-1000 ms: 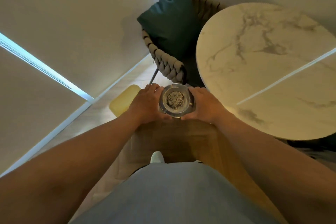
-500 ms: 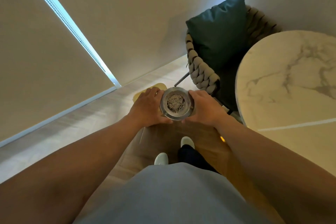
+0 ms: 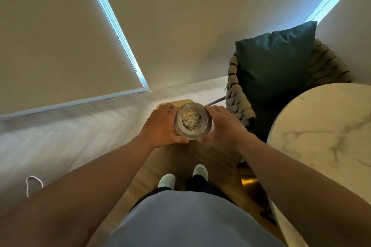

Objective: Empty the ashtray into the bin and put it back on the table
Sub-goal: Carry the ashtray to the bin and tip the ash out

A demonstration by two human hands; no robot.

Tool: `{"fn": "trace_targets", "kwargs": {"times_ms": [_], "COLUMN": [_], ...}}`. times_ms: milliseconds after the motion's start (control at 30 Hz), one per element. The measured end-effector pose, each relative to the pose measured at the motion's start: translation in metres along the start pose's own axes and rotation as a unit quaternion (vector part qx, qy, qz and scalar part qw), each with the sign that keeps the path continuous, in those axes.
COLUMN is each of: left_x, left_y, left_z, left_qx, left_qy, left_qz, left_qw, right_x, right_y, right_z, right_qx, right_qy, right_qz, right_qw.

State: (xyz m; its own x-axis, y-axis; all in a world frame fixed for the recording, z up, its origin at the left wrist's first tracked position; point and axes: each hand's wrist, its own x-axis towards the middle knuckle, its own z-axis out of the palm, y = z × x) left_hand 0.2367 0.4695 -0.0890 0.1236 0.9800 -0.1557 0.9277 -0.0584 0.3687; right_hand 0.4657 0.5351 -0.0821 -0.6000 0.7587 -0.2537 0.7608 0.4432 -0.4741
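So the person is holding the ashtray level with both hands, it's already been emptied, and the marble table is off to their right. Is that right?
Not quite. The head view shows the ashtray still full of grey ash, not emptied. The rest holds: the left hand and right hand hold it level, and the marble table is on the right.

**Materials & finishes**

Ashtray [image 3: 193, 120] looked like clear glass w/ a glossy rim – its fill was grainy, speckled grey. Table [image 3: 325, 138] top was marble-look stone, smooth, w/ grey veins. Chair [image 3: 237, 98] frame was wrapped in thick braided cord, matt beige. Cushion [image 3: 275, 60] was dark green cloth w/ a slight sheen. Floor [image 3: 76, 138] was pale wood-look boards, smooth. Shirt [image 3: 192, 220] – plain matt grey cloth.
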Motion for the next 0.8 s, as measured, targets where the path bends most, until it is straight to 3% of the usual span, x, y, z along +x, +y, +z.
{"fn": "trace_targets", "kwargs": {"times_ms": [367,800], "left_x": [0.025,0.068], "left_y": [-0.02,-0.107], "left_z": [0.021,0.089], "left_qx": [-0.004,-0.021], "left_qy": [-0.008,-0.02], "left_qz": [-0.055,-0.062], "left_qw": [0.998,0.998], "right_x": [0.054,0.142], "right_y": [0.021,0.048], "right_z": [0.009,0.092], "right_qx": [0.006,0.041], "right_qy": [-0.06,-0.084], "right_qz": [-0.029,-0.013], "right_qw": [0.998,0.996]}}
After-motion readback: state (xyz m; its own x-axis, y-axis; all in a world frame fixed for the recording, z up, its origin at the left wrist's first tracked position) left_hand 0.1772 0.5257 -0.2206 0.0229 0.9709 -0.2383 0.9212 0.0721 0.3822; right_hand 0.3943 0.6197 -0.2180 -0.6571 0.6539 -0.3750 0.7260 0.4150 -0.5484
